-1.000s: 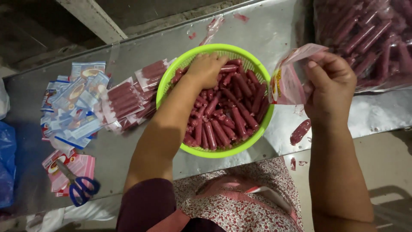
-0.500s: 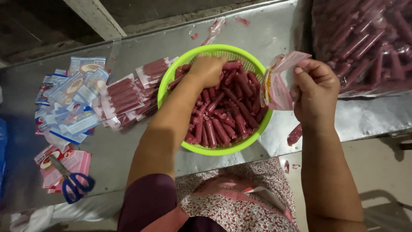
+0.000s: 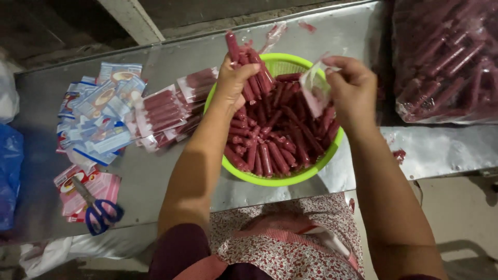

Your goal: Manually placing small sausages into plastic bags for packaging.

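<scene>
My left hand (image 3: 234, 78) is closed around a bunch of red sausage sticks (image 3: 249, 65), held above the far-left rim of the green basket (image 3: 282, 179). My right hand (image 3: 353, 88) pinches a small clear plastic bag (image 3: 314, 85) over the basket's far-right side. The basket sits on the metal table (image 3: 171, 176), half full of loose sausages. Filled packs (image 3: 163, 111) lie just left of it, empty printed pouches (image 3: 101, 111) farther left, blue scissors (image 3: 96, 210) near left. Big bag of sausages (image 3: 446, 57) far right.
</scene>
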